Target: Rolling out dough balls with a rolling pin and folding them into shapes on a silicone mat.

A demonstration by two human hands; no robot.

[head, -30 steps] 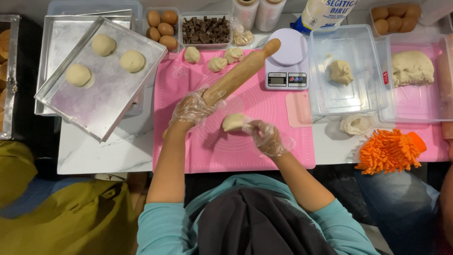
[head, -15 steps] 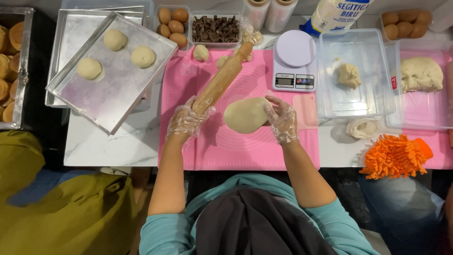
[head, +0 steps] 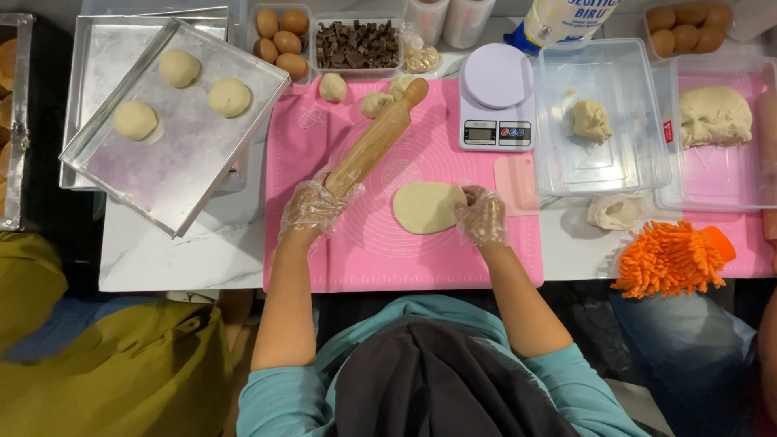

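A flattened oval of dough (head: 427,207) lies on the pink silicone mat (head: 388,259). My right hand (head: 482,215), in a clear plastic glove, pinches the dough's right edge. My left hand (head: 314,207), also gloved, grips the near end of a wooden rolling pin (head: 377,137) that slants up and to the right over the mat, left of the dough. Three small dough balls (head: 374,102) sit at the mat's far edge, near the pin's tip.
A tilted metal tray (head: 194,162) with three dough balls is at the left. Eggs (head: 279,39), chocolate chunks (head: 356,44), a kitchen scale (head: 495,100), clear tubs (head: 639,121) with dough, and an orange mitt (head: 672,257) ring the mat. A person in olive clothing (head: 113,364) is at lower left.
The dough went from a small lump to a flat oval laid on the mat. The rolling pin has swung a little left, off the dough. My right hand moved to the dough's right edge.
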